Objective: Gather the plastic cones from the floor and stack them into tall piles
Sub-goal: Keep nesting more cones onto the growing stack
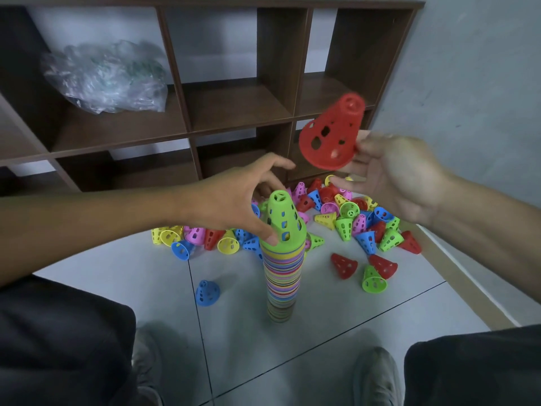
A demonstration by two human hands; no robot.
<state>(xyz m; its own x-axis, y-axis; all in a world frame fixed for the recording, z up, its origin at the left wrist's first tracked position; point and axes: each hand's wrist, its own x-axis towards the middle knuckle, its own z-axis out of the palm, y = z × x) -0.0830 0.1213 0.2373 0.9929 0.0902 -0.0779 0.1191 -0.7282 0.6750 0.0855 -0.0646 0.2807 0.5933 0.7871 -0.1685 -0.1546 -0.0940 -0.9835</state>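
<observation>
So the stack [281, 276] is standing upright on the tiled floor [336, 312] right between the person's knees, a tall column of nested cones in all sorts of colours, with a green cone [284, 219] sitting on top. The left hand [234, 200] is right at that top cone, thumb pressed against the lower edge on the near side and the fingers curved round the far side, so it's gripping it.

Up and to the right, the right hand [392, 174] holds a red cone [332, 133] in the air, pinched at the wide rim, narrow end pointing up and away. It's a bit motion-blurred. The two hands are apart, and the red cone is above and to the right of the stack, not touching it.

Behind the stack there's a messy pile of loose cones [345, 209] spread along the floor, pink, yellow, blue, green, red. One blue cone [207, 293] lies alone left of the stack.

Past all that is a dark wooden shelf unit [234, 106] against the wall, with a crumpled clear plastic bag [105, 77] in one cubby.
</observation>
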